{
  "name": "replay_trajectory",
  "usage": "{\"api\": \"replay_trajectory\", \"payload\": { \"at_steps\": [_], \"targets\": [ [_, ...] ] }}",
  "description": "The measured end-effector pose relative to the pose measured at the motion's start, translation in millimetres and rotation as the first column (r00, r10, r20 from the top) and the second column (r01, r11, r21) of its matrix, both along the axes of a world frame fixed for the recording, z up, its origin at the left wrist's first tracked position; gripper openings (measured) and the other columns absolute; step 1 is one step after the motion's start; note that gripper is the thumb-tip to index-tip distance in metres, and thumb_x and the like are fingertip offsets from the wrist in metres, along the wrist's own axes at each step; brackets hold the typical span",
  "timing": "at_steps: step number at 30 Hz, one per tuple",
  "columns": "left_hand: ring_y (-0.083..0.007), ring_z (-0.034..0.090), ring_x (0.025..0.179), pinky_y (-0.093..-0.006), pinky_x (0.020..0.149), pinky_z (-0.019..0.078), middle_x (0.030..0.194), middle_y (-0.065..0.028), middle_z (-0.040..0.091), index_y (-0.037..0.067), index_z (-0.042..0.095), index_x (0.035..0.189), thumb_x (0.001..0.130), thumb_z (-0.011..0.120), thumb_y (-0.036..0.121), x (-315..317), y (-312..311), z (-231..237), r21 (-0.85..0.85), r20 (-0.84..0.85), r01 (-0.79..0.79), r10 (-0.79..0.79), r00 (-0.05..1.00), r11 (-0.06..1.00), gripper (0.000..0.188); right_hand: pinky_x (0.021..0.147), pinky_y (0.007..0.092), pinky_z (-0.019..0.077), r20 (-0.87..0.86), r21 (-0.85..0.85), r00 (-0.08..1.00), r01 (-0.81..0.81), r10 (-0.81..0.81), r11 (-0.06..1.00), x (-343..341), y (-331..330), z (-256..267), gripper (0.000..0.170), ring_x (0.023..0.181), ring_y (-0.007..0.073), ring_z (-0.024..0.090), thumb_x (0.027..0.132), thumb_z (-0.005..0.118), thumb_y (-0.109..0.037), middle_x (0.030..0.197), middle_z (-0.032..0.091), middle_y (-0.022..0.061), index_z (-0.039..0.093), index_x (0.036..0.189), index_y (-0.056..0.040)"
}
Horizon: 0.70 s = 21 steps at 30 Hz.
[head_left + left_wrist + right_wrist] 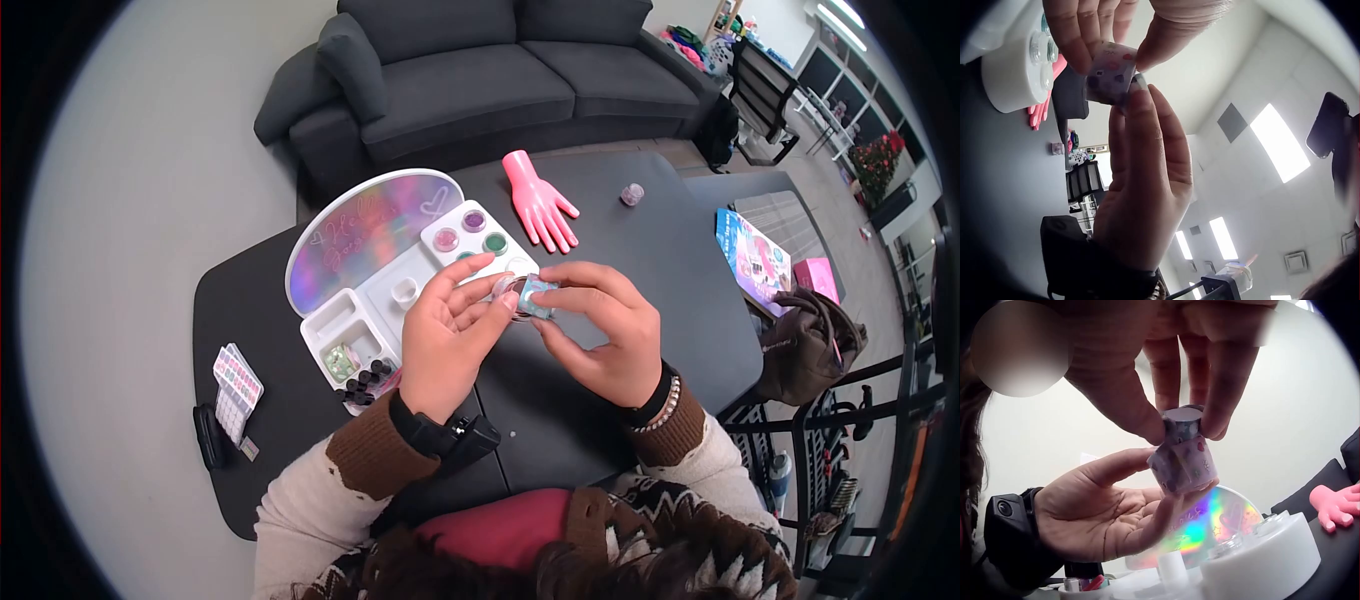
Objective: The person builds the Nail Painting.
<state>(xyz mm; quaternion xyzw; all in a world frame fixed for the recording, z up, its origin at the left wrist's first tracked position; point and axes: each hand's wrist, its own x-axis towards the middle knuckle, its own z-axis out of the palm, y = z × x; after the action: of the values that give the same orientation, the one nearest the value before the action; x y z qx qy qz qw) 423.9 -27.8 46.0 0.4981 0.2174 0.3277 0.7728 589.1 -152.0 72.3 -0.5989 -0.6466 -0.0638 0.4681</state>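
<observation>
The left hand (447, 335) is holding a heart-printed translucent roll (1191, 467), thumb and fingertips clamped on its sides. The right hand (612, 325) is pinching a small silver-blue roll (1182, 431) between thumb and fingers, directly above it in the right wrist view. Both rolls are sitting between the two hands, raised over the table (690, 305); the fingertip grip is probably leaving the printed faces uncovered and letting each piece be turned separately.

The white organizer (383, 290) is standing just beyond the left hand, presumably for easy reach; its glitter pots (446, 239) are resting in the raised section. The pink mannequin hand (538, 200) is lying palm-side uncertain, farther off.

Unclear: whether the rolls are nesting or merely touching. The left hand is hiding part of the organizer; writing on its iridescent backboard (375, 235) is only partly legible.
</observation>
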Motion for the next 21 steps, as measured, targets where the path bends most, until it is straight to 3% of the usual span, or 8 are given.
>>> {"api": "replay_trajectory", "payload": {
  "at_steps": [4, 7, 9, 21],
  "targets": [
    [-0.0147, 0.074, 0.116, -0.0290, 0.101, 0.0598, 0.134, -0.0200, 0.074, -0.005, 0.051, 0.152, 0.104, 0.075, 0.001, 0.4, -1.6, 1.2, 0.004, 0.008, -0.008, 0.008, 1.000, 1.000, 0.054, 0.092, 0.0386, 0.0638, -0.091, 0.024, 0.996, 0.017, -0.015, 1.000, -3.1, 0.5, -2.4, 0.032, 0.110, 0.0288, 0.077, 0.083, 0.088, 0.000, 0.124, 0.075, 0.0102, 0.080, 0.113, -0.0080],
    [-0.0145, 0.074, 0.115, -0.0288, 0.101, 0.0597, 0.135, -0.0207, 0.073, -0.005, 0.050, 0.153, 0.103, 0.075, 0.001, 0.4, -2.2, -1.4, 0.026, 0.012, -0.010, 0.010, 1.000, 1.000, 0.056, 0.090, 0.0381, 0.0645, 0.007, 0.013, 0.999, 0.044, -0.044, 0.999, -2.4, -0.8, -4.7, 0.030, 0.109, 0.0290, 0.077, 0.084, 0.088, -0.001, 0.122, 0.075, 0.0108, 0.080, 0.111, -0.0070],
    [-0.0201, 0.073, 0.122, -0.0332, 0.106, 0.0602, 0.138, -0.0228, 0.072, -0.005, 0.047, 0.155, 0.104, 0.075, 0.000, 0.1, -1.7, -4.1, 0.041, -0.013, -0.002, 0.002, 1.000, 0.999, 0.059, 0.087, 0.0385, 0.0649, 0.042, 0.002, 0.997, 0.061, -0.062, 0.998, -6.2, -1.5, -5.4, 0.028, 0.105, 0.0286, 0.077, 0.083, 0.088, -0.001, 0.121, 0.075, 0.0099, 0.079, 0.110, -0.0069],
    [-0.0194, 0.075, 0.120, -0.0312, 0.104, 0.0603, 0.136, -0.0258, 0.073, -0.004, 0.043, 0.157, 0.103, 0.073, -0.003, 1.2, -7.0, 0.8, 0.068, -0.053, -0.014, 0.018, 0.998, 0.998, 0.062, 0.082, 0.0382, 0.0638, 0.223, -0.014, 0.974, 0.034, -0.030, 0.999, -6.9, -3.2, -7.6, 0.036, 0.100, 0.0272, 0.077, 0.079, 0.083, 0.001, 0.102, 0.075, 0.0059, 0.077, 0.112, -0.0116]
  ]
}}
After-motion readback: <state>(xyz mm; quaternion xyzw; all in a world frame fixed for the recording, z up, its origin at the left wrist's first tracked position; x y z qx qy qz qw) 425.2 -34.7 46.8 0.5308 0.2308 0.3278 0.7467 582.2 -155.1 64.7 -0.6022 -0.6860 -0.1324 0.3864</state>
